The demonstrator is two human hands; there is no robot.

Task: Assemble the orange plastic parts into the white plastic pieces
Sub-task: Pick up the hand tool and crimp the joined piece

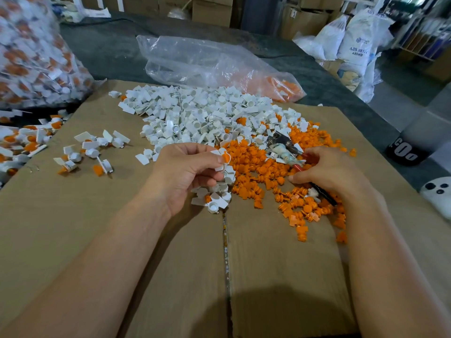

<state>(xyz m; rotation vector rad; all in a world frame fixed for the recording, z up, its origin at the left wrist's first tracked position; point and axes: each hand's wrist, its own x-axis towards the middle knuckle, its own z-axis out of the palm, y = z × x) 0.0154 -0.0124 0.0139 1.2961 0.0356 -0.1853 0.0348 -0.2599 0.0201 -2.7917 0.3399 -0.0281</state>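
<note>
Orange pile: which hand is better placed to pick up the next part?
Probably the right hand: it rests on the orange pile, while the left hand already holds a white piece.

The white plastic pieces [207, 113] are small cups with a flat tag on one side, lying in a big loose heap at the far middle of the cardboard [109, 228]. The orange plastic parts [256, 164] are small plugs with a round head, in a second heap touching the white one on its right, near side. The left hand [188, 172] pinches one white piece [220, 156] with orange at its cup, and some joined pieces [90, 148] lie scattered further left.
</note>
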